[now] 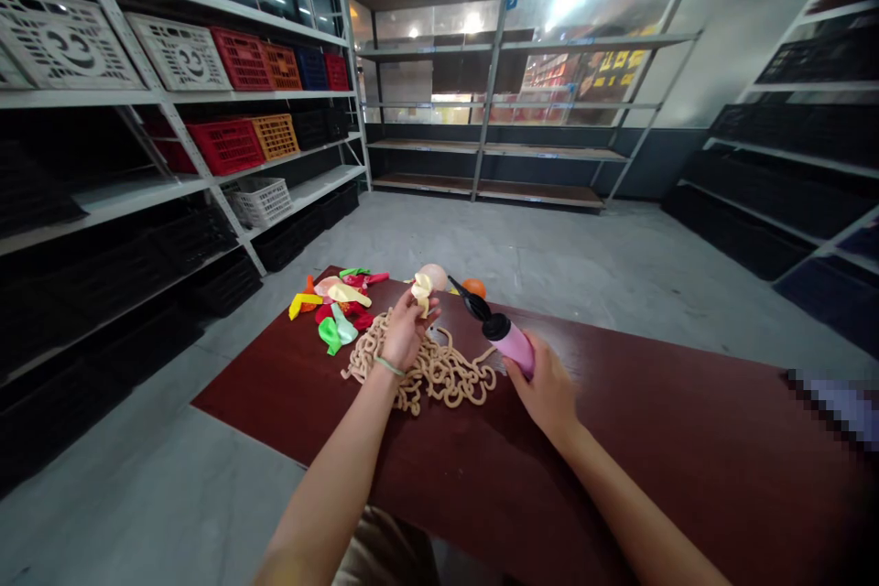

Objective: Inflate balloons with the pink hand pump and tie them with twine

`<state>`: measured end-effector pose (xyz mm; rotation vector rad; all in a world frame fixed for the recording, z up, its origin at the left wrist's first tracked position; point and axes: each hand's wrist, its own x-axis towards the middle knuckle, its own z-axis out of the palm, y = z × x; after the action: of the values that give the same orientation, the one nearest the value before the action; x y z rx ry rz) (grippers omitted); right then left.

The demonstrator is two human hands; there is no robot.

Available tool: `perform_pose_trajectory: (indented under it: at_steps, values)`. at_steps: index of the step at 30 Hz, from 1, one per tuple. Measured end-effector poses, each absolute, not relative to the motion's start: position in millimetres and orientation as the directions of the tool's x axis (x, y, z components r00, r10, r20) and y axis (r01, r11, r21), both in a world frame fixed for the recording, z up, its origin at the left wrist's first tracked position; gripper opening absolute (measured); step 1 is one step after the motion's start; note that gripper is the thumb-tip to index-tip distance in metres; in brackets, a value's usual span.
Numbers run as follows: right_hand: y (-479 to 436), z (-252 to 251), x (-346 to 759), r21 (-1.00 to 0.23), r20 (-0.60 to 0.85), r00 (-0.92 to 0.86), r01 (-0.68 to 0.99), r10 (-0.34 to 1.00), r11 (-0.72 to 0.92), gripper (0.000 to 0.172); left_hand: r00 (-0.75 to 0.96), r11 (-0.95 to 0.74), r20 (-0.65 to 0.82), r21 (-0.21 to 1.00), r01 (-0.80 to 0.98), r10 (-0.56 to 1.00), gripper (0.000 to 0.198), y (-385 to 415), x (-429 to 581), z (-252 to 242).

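My left hand (406,337), with a pale green band at the wrist, pinches a limp pale yellow balloon (421,287) at the far side of the table. In my right hand (549,389) is a pink balloon pump (515,346) with a black collar, its black tapered nozzle (473,300) pointing up and left. The nozzle tip is apart from the yellow balloon. Beneath and between the hands lies a heap of beige rope-like coils (457,374). Just beyond my left fingers are a whitish round thing (433,275) and an orange round thing (474,287), both partly hidden.
Limp balloons in several colours (341,322) lie left of the coils on the dark red table (275,398). Shelves with plastic crates (226,145) line the left, a metal rack (484,128) stands behind, and dark crates (762,211) fill the right. A blurred patch (841,407) covers the right edge.
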<state>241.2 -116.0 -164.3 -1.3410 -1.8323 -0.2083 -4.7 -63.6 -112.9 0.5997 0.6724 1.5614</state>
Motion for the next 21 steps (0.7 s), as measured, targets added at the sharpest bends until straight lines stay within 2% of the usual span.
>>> perform_pose_trajectory:
  at_steps: [4, 10, 13, 15, 18, 21]
  values:
    - [-117.4, -161.4, 242.5, -0.324, 0.698, -0.070, 0.857, 0.713, 0.401, 0.051, -0.061, 0.030, -0.088, 0.778, -0.628, 0.994, 0.024, -64.8, -4.3, -115.3]
    - [-118.3, -159.4, 242.3, -0.306, 0.685, -0.088, 0.866, 0.723, 0.395, 0.050, -0.066, 0.150, -0.265, 0.713, -0.685, 0.962, 0.005, -66.1, -6.1, -110.8]
    - [-118.7, -160.1, 241.8, -0.286, 0.693, -0.109, 0.866, 0.712, 0.410, 0.050, -0.003, 0.243, -0.375, 0.605, -0.758, 0.927, 0.011, -65.8, -9.2, -107.5]
    - [-118.9, -160.7, 241.7, -0.278, 0.699, -0.116, 0.865, 0.705, 0.418, 0.050, 0.098, 0.320, -0.420, 0.498, -0.806, 0.902, 0.020, -66.1, -11.9, -106.1]
    - [-118.6, -161.3, 241.9, -0.276, 0.697, -0.119, 0.865, 0.707, 0.418, 0.050, 0.248, 0.410, -0.408, 0.377, -0.831, 0.879, 0.034, -67.9, -14.8, -104.6]
    - [-118.2, -161.4, 242.4, -0.275, 0.691, -0.122, 0.867, 0.712, 0.416, 0.051, 0.314, 0.455, -0.399, 0.336, -0.824, 0.862, 0.036, -69.8, -14.6, -102.8]
